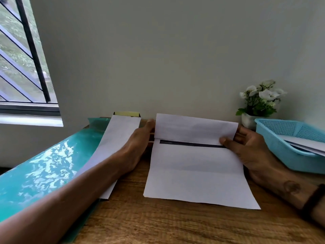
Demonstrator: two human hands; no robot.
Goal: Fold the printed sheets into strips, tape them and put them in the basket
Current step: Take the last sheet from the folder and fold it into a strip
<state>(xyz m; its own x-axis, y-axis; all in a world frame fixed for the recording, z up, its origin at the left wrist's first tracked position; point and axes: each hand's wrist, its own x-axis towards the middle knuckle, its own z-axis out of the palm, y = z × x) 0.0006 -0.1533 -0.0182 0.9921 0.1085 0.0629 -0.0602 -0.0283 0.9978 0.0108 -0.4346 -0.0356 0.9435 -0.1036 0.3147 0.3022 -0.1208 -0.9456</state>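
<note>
**Far Edge of Sheet Turned Over, Both Hands on the Fold**

Lay flat on the wooden table point(158, 224), near the middle: a white printed sheet point(197, 173), its far part folded toward the near side into a flap standing slightly off the page. Showed a dark printed bar just under the flap's edge, running across the sheet.

Gripped at the flap's left end by the left hand point(140, 138), fingers curled behind the paper, thumb up along the edge; forearm stretched in from the lower left. Pinched at the flap's right end by the right hand point(246, 143), thumb pressed on top of the paper close to the dark bar, other fingers tucked behind the fold. Wore a dark band at the right wrist.

Rested to the left of the sheet, partly under the left forearm: a long white paper strip point(116, 138), running from the wall toward the near side and lying partly on a glossy teal cover point(44, 164) over the table's left part. Peeked out beyond the strip's far end, against the wall: a yellowish object, too hidden to identify.

Stood at the right edge: a light blue plastic basket point(281, 140), holding white paper already. Sat behind the basket, by the wall: a small white pot of white flowers point(260, 101). Showed at upper left: a barred window point(22, 59).
</note>
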